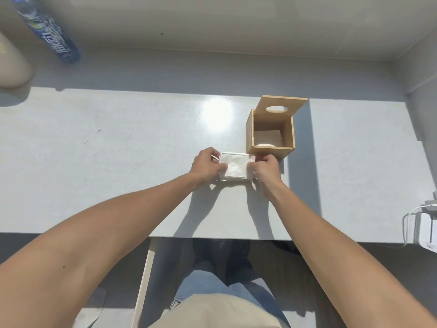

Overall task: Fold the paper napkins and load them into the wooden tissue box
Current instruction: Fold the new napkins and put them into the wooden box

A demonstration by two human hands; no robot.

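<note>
My left hand (206, 167) and right hand (265, 168) each pinch one end of a folded white napkin (235, 167), fingers curled closed on its edges. It lies on the counter (118, 162), just beside the open wooden tissue box (270, 136), which has napkins inside.

Box (269, 138) smooth pale wood; napkins (235, 168) soft paper; table (118, 162) seemingly semi-gloss.

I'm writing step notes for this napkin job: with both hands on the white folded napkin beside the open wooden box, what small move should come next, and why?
Probably lift the white folded paper napkin and carry it right and away, over the open square wooden tissue box. The left hand and right hand pinch its ends, it looks already folded, and the box's lid with the oval hole stands open, with napkins already inside.
</note>
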